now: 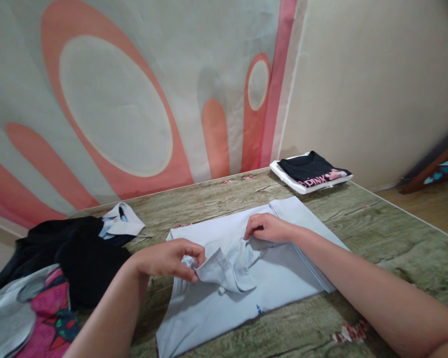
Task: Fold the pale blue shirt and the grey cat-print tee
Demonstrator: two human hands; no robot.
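A pale blue collared shirt (231,313) lies partly folded on the wood-patterned table, its right side turned over in a long strip. The shirt's collar stands up in the middle. My left hand (179,258) pinches the collar's left end between thumb and fingers. At the far side of the collar, my right hand (267,228) is closed with its fingertips on the cloth near the other end. A small blue mark shows close to the shirt's near edge.
On the table's (388,248) far right corner sits a folded stack with a black printed shirt (306,169) on top. A black garment with a white collar (74,253) and a grey and pink garment (33,313) lie heaped at left. Behind stands a wall with a patterned covering (186,99).
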